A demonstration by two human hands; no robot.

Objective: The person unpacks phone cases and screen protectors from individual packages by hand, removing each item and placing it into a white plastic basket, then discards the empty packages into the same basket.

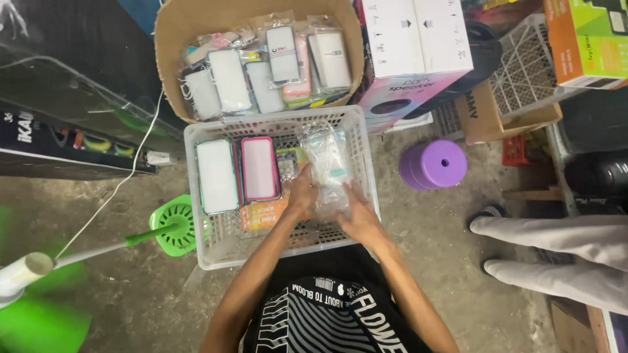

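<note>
Both grips, left hand [302,193] and right hand [353,216], grasping clear packet [325,163], fingertips hidden, white basket [216,258].

You look down on a grey concrete floor [432,229], a purple plastic stool [434,163] to your right, stacked cardboard boxes [418,46] beyond, a green fan base [175,225] left, dim even light.

Stockroom or back of small phone-accessory shop. Bare concrete floor [432,229]. Cardboard box [176,46] full of bagged phone cases. White plastic basket [203,255] on floor with more cases. Boxed speaker cartons [412,46] stacked at far edge, empty crate [523,65], purple stool [435,163], green fan [173,225].
</note>
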